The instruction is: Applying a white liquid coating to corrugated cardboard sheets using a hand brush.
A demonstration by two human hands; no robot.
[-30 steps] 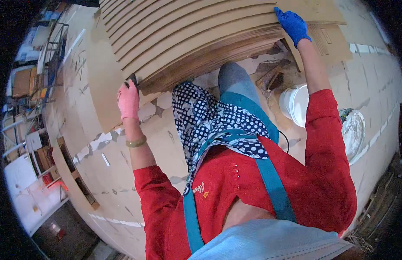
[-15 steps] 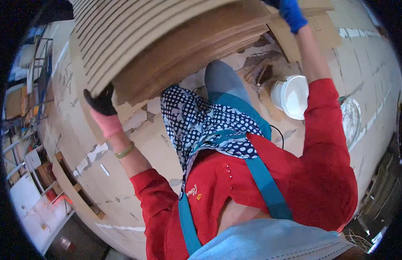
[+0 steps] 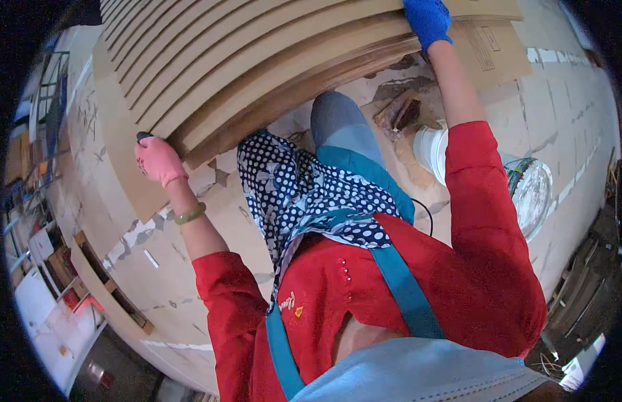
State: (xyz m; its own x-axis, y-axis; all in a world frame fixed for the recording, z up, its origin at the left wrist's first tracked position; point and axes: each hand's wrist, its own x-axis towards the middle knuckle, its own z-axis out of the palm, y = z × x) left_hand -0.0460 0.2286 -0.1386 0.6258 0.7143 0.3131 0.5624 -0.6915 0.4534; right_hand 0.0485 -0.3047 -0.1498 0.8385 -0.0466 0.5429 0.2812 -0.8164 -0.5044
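Note:
A fanned stack of brown cardboard sheets (image 3: pixel 257 63) fills the upper part of the view, its long edges stepped one behind another. My left hand (image 3: pixel 158 161), in a pink glove with dark fingertips, is closed at the stack's near left corner. My right hand (image 3: pixel 428 23), in a blue glove, grips the right end of the sheets. Its fingertips are partly hidden at the sheet edge. Under the fanned sheets lies a darker cardboard pile (image 3: pixel 304 94), close in front of my knees.
To the right of my knee stand a white bucket (image 3: pixel 430 151) and a clear plastic-wrapped round item (image 3: pixel 532 201). A brown scrap (image 3: pixel 401 110) lies by the bucket. More flat cardboard (image 3: pixel 488 53) is at the upper right. Metal frames (image 3: pixel 39 114) line the far left.
The fanned sheets have come down over the pile, covering more of its front. My left hand has turned, now showing its pink back. My right hand has moved slightly down and left.

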